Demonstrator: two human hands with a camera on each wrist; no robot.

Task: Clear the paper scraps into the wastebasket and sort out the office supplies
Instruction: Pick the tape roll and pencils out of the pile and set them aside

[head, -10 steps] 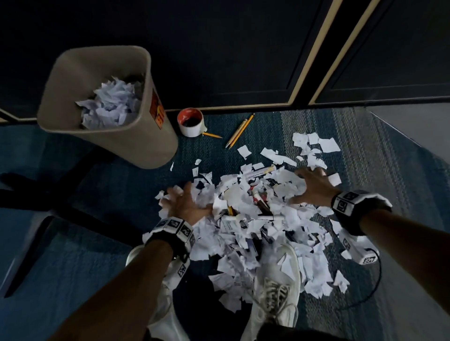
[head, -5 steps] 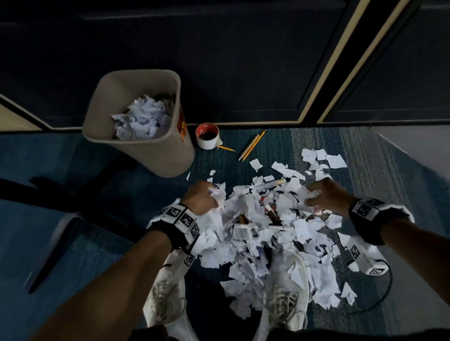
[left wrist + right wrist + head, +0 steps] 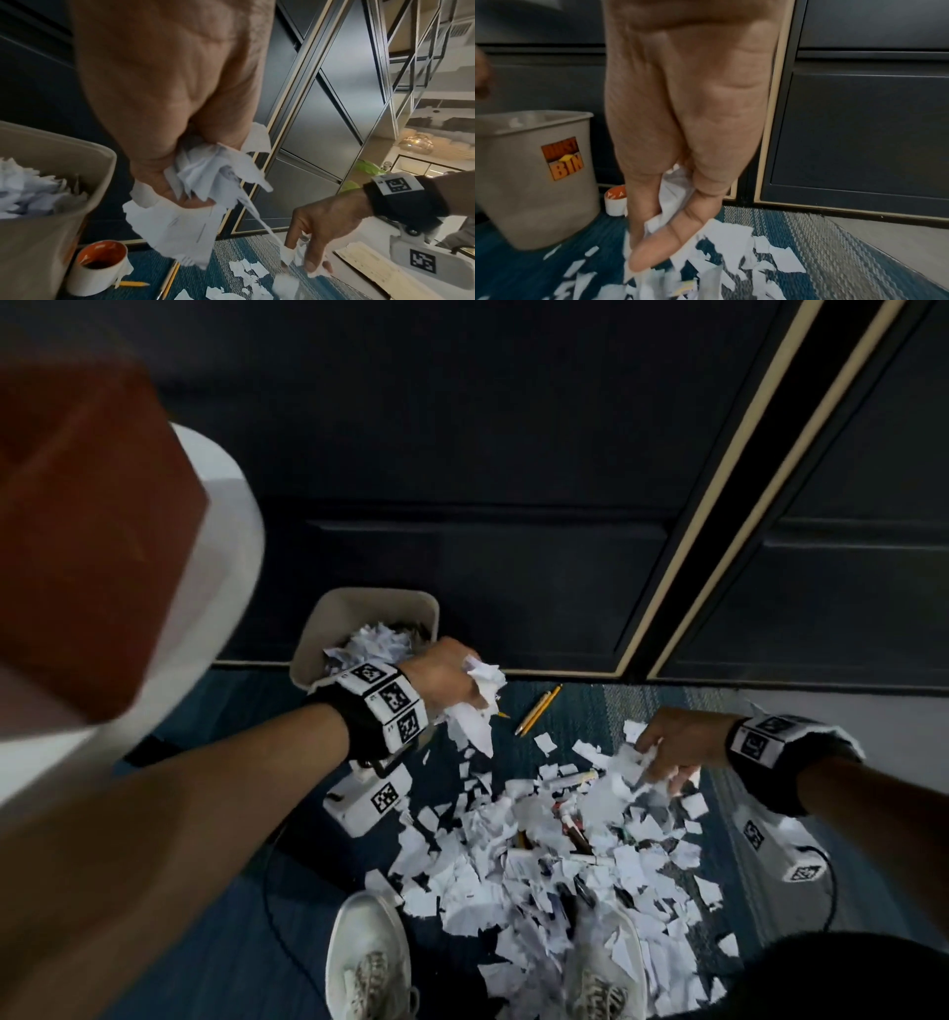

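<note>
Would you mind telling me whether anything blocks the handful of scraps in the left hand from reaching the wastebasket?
Nothing visible does. The left hand grips its paper scraps right beside the open wastebasket, already partly filled.

White paper scraps (image 3: 518, 875) heaped over pens, perhaps markers; tan wastebasket (image 3: 313, 639) part-filled.
</note>
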